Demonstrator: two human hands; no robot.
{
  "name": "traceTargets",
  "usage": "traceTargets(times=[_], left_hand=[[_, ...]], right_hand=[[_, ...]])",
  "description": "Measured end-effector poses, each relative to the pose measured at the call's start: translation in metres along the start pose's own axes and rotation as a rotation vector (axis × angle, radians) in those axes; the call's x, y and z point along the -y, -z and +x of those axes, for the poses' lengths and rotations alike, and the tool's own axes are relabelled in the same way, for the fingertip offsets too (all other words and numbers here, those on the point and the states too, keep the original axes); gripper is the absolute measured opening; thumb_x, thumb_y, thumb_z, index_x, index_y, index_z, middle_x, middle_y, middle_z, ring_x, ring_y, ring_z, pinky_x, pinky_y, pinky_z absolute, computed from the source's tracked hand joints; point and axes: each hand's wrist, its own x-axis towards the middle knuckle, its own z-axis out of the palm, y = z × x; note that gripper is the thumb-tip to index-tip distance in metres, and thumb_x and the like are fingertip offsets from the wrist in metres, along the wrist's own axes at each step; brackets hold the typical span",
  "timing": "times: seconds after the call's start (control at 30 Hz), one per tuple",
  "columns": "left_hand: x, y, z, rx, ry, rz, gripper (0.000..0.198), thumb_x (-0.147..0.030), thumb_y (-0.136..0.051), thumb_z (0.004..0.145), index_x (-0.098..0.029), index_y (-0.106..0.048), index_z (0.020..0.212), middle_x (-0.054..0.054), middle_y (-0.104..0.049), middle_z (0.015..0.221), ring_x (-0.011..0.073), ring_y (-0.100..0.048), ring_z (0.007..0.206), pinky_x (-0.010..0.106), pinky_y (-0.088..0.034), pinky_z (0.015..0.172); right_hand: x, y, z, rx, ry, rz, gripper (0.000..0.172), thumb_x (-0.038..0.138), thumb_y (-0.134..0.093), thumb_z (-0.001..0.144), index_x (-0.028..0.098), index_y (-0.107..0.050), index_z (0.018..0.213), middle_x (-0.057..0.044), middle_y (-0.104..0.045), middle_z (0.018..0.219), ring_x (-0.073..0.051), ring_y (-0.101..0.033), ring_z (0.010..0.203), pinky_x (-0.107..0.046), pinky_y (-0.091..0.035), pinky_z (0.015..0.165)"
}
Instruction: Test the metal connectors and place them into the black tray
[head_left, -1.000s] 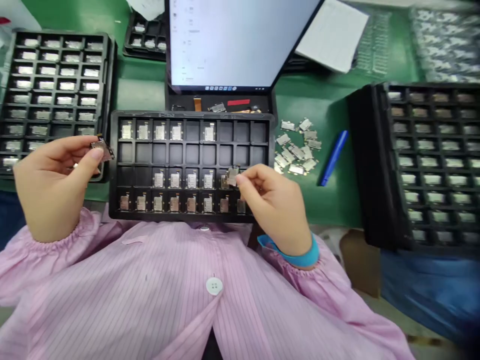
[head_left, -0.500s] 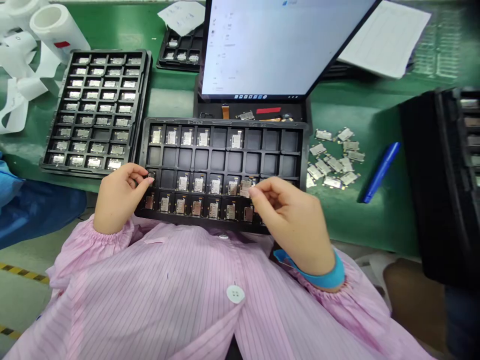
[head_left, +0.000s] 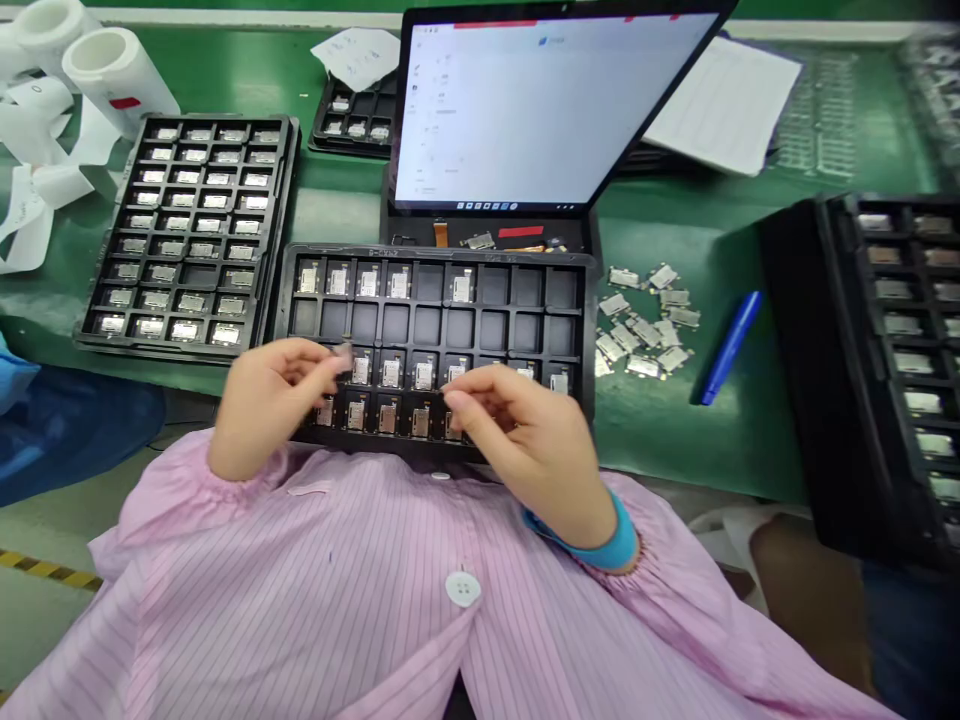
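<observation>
A black compartment tray (head_left: 442, 256) lies in front of me, with small silver modules in many of its pockets. My left hand (head_left: 281, 395) is over the tray's left part, thumb and forefinger pinched on a small module (head_left: 346, 357). Over the lower middle of the tray is my right hand (head_left: 536, 435), its thumb and forefinger closed together near the third row. Whatever its fingertips hold is too small or hidden to name. Modules sit in the pockets between the two hands, and the second row of pockets holds none that I can see.
Left of the tray stands a filled tray stack (head_left: 291, 200). A laptop (head_left: 517, 110) is behind. To the right lie loose modules (head_left: 645, 330), a blue marker (head_left: 731, 348) and a tall black tray stack (head_left: 795, 370). White rolls (head_left: 120, 80) stand at the back left.
My left hand has moved right from the tray's left edge and now has a module raised in its fingers. My right hand has shifted left along the tray. The view has shifted slightly.
</observation>
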Motion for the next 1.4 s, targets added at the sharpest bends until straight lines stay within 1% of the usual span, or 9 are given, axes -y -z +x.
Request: traceTargets(times=[0.1, 0.27, 0.4, 0.57, 0.8, 0.97, 1.1, 1.27, 1.4], left_hand=[[0.009, 0.017, 0.014, -0.025, 0.095, 0.198, 0.029, -0.046, -0.067, 0.080, -0.018, -0.067, 0.076, 0.001, -0.064, 0.056, 0.0139, -0.056, 0.047, 0.024, -0.041, 0.045], [0.016, 0.021, 0.022, 0.066, 0.005, 0.495, 0.033, -0.050, -0.065, 0.079, -0.021, -0.060, 0.064, -0.002, -0.056, 0.049, 0.0157, -0.053, 0.046, 0.027, -0.036, 0.048], [-0.009, 0.022, 0.024, -0.001, -0.139, 0.547, 0.025, -0.047, -0.066, 0.080, -0.022, -0.064, 0.084, -0.002, -0.060, 0.059, 0.0170, -0.056, 0.055, 0.029, -0.038, 0.055], [-0.046, -0.004, 0.068, 0.043, -0.437, 0.637, 0.021, -0.036, -0.068, 0.080, -0.022, -0.068, 0.096, 0.004, -0.066, 0.082, 0.0207, -0.057, 0.070, 0.033, -0.039, 0.064], [-0.039, -0.037, 0.117, 0.092, -0.466, 0.677, 0.026, -0.030, -0.074, 0.075, -0.018, -0.063, 0.095, 0.007, -0.060, 0.092, 0.0230, -0.057, 0.083, 0.035, -0.044, 0.076], [-0.039, -0.037, 0.106, 0.048, -0.524, 0.634, 0.015, -0.019, -0.070, 0.076, -0.019, -0.059, 0.087, 0.007, -0.062, 0.095, 0.0229, -0.060, 0.085, 0.035, -0.045, 0.076], [-0.049, -0.035, 0.086, 0.054, -0.522, 0.353, 0.009, -0.020, -0.066, 0.080, -0.019, -0.060, 0.086, 0.003, -0.067, 0.083, 0.0189, -0.063, 0.079, 0.033, -0.047, 0.075], [-0.067, -0.027, 0.037, 0.288, -0.332, -0.196, 0.019, -0.029, -0.069, 0.081, -0.018, -0.058, 0.091, 0.002, -0.067, 0.082, 0.0148, -0.067, 0.065, 0.023, -0.048, 0.051], [-0.072, -0.028, 0.006, 0.345, -0.231, -0.345, 0.019, -0.029, -0.071, 0.082, -0.019, -0.056, 0.090, -0.001, -0.064, 0.071, 0.0125, -0.065, 0.056, 0.019, -0.045, 0.042]], right_hand=[[0.000, 0.013, -0.003, -0.156, -0.001, -0.061, 0.011, 0.026, -0.058, 0.092, 0.022, -0.061, 0.082, 0.002, -0.062, 0.062, -0.012, -0.058, 0.053, -0.025, -0.043, 0.051], [-0.001, 0.035, 0.001, -0.233, 0.003, -0.189, 0.012, 0.025, -0.059, 0.090, 0.023, -0.061, 0.078, 0.002, -0.063, 0.060, -0.013, -0.056, 0.052, -0.028, -0.041, 0.052], [-0.010, 0.049, 0.029, -0.239, 0.012, -0.270, 0.010, 0.023, -0.059, 0.088, 0.022, -0.061, 0.078, 0.000, -0.065, 0.066, -0.016, -0.059, 0.060, -0.030, -0.043, 0.059], [-0.036, 0.039, 0.086, -0.085, 0.080, -0.483, 0.008, 0.014, -0.061, 0.083, 0.018, -0.064, 0.088, -0.007, -0.064, 0.087, -0.022, -0.060, 0.082, -0.036, -0.046, 0.077], [-0.050, 0.021, 0.105, -0.118, 0.073, -0.543, 0.011, 0.011, -0.061, 0.081, 0.017, -0.061, 0.091, -0.013, -0.055, 0.104, -0.027, -0.055, 0.100, -0.041, -0.045, 0.092], [-0.049, 0.024, 0.099, -0.103, 0.097, -0.415, 0.015, 0.009, -0.054, 0.081, 0.020, -0.057, 0.090, -0.007, -0.063, 0.094, -0.022, -0.058, 0.086, -0.037, -0.046, 0.081], [-0.038, 0.033, 0.088, -0.162, 0.105, -0.187, 0.036, 0.011, -0.057, 0.080, 0.020, -0.052, 0.114, -0.001, -0.065, 0.082, -0.017, -0.058, 0.072, -0.034, -0.046, 0.073], [0.002, 0.043, 0.048, -0.159, 0.039, 0.169, 0.046, 0.025, -0.067, 0.080, 0.026, -0.049, 0.122, 0.003, -0.061, 0.074, -0.015, -0.056, 0.062, -0.030, -0.044, 0.055], [0.023, 0.041, 0.020, -0.159, -0.008, 0.221, 0.050, 0.026, -0.067, 0.081, 0.027, -0.047, 0.127, 0.003, -0.059, 0.072, -0.015, -0.053, 0.058, -0.030, -0.042, 0.050]])
